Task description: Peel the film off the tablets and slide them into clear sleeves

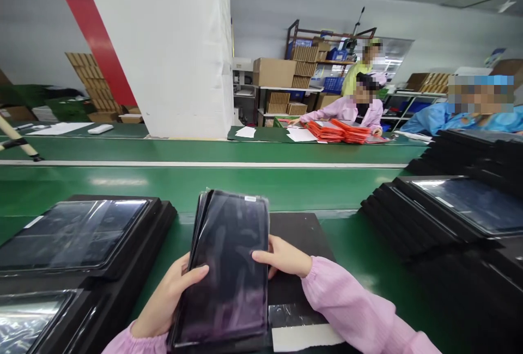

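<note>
Upright in front of me, a stack of dark glass panels [229,272] in clear film is held between both hands. A small white label sits at the top edge of the front panel. My left hand [171,294] grips the stack's left side, its thumb on the front face. On the right edge, my right hand [286,256] is closed with its thumb on the front; its other fingers go behind and are partly hidden. Behind the stack lies a black foam sheet [302,229], with a white strip [304,337] and clear film near my right sleeve.
Black foam trays with film-covered panels [81,234] are at the left. More stacked trays [412,218] rise at the right. A green conveyor belt [204,179] runs across. Beyond it, a co-worker in pink [347,109] sits by orange-red packets [339,131]; a white pillar [188,60] stands left.
</note>
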Demonstrator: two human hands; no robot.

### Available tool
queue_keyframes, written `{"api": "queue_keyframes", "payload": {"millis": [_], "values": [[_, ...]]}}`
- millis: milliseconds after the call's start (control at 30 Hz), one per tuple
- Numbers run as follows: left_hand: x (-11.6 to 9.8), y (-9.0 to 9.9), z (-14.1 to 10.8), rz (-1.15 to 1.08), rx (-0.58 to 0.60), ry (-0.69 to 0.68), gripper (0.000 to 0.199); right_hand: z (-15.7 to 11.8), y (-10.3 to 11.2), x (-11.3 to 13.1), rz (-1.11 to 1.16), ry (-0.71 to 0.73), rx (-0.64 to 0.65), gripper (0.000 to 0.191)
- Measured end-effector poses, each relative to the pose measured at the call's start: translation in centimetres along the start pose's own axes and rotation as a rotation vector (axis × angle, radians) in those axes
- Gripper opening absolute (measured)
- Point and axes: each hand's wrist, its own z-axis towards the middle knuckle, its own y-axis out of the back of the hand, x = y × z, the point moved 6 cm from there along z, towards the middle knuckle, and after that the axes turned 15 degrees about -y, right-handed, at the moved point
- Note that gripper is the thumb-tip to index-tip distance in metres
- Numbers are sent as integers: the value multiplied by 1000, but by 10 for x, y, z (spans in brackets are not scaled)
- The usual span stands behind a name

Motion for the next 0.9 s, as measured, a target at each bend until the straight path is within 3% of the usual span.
{"api": "queue_keyframes", "payload": {"millis": [167, 267, 433, 533, 633, 767, 900], "values": [[-18, -14, 55, 207, 99, -293, 48, -24, 25, 36, 260, 311, -253, 46], [-23, -20, 88, 368, -59, -547, 46, -28, 25, 36, 348, 392, -356, 42], [3, -35, 105, 302, -210, -617, 48, -25, 21, 28, 402, 461, -451, 37], [9, -42, 111, 231, -266, -595, 56, -32, 23, 38, 387, 513, -476, 39], [7, -59, 120, 118, -262, -502, 68, -48, 29, 64, 342, 594, -491, 37], [5, -97, 125, -33, -116, -294, 65, -63, 41, 105, 362, 632, -496, 38], [22, -128, 120, -202, 40, -6, 59, -54, 48, 122, 314, 535, -564, 41]]}}
